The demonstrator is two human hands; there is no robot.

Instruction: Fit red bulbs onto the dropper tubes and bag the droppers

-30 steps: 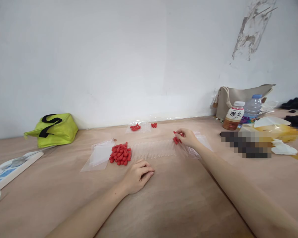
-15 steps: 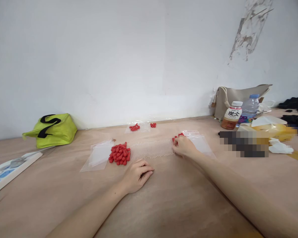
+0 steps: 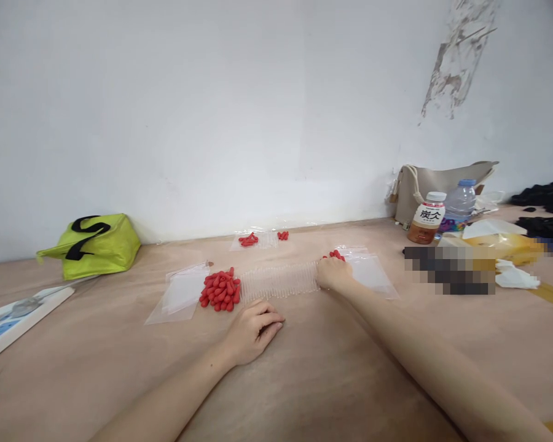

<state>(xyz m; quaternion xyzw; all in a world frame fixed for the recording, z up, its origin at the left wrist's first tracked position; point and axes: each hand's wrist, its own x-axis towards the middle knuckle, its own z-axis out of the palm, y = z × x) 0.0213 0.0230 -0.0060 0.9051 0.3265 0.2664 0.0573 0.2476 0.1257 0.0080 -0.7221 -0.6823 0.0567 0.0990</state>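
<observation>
A row of thin clear tubes (image 3: pixel 279 280) lies side by side on the brown-covered table. My right hand (image 3: pixel 334 273) is at the row's right end, beside a small pile of red rubber bulbs (image 3: pixel 335 254). Its fingers are curled and their tips hidden, so what they hold cannot be made out. My left hand (image 3: pixel 255 331) rests on the table just in front of the row. Thumb and forefinger nearly meet there in a loose pinch, with anything between them too small to name. A larger heap of red bulbs (image 3: pixel 220 290) sits at the row's left end.
Clear plastic bags (image 3: pixel 177 293) lie left of the heap, and more bags (image 3: pixel 373 274) lie at right. Further back are a bag with red bulbs (image 3: pixel 247 240) and a wall. A lime-green pouch (image 3: pixel 101 245), a power strip (image 3: pixel 23 319) and a drink bottle (image 3: pixel 426 218) stand around.
My right hand has shifted slightly left, and its fingers are more hidden behind it. More of the right pile of red bulbs shows. My left hand stays about where it was.
</observation>
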